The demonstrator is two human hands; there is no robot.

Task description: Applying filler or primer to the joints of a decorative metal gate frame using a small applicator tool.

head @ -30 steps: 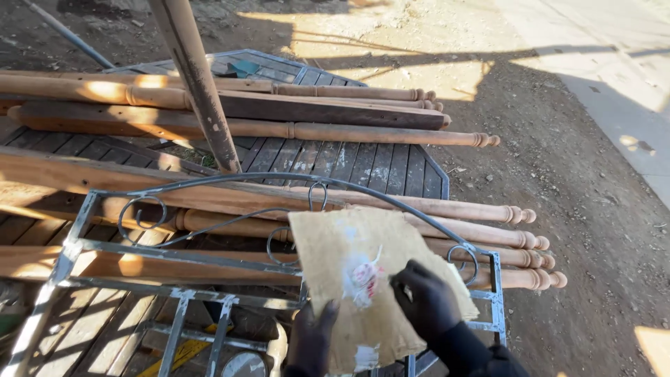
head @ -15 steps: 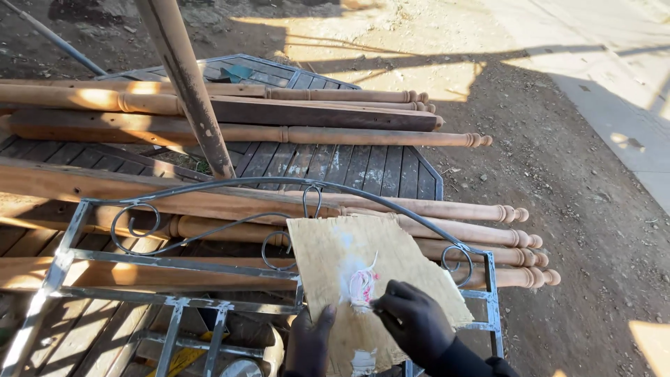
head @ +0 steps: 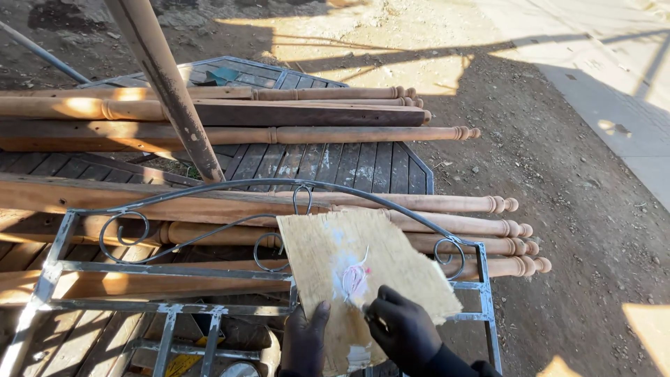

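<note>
1. Head view — the setting was outdoors: bare packed dirt [head: 558, 174] in hard sun and long shadows, with a paler paved strip [head: 614, 63] running off at the upper right.

2. A dark slatted wooden platform [head: 335, 164] lay on the ground, loaded with long turned wooden posts [head: 391, 132] lying side by side; one slanted pole [head: 167, 84] crossed them at the upper left.

3. A grey metal frame with scrollwork [head: 174, 269] rested across the nearer posts.

4. A ragged piece of plywood board [head: 328, 248] lay tilted on that frame, a smear of white and pink paint [head: 354, 277] near its middle.

5. The left hand [head: 305, 342], in a dark glove, gripped the board's lower edge with the thumb on top. The right hand [head: 403, 334], also gloved, was curled beside the smear, pinching something small — what it was could not be told.

6. Judged from this, the work would go best with the left hand keeping the board steady on the frame, since its perch looked uneven, and the right hand working lightly at the smear.
</note>
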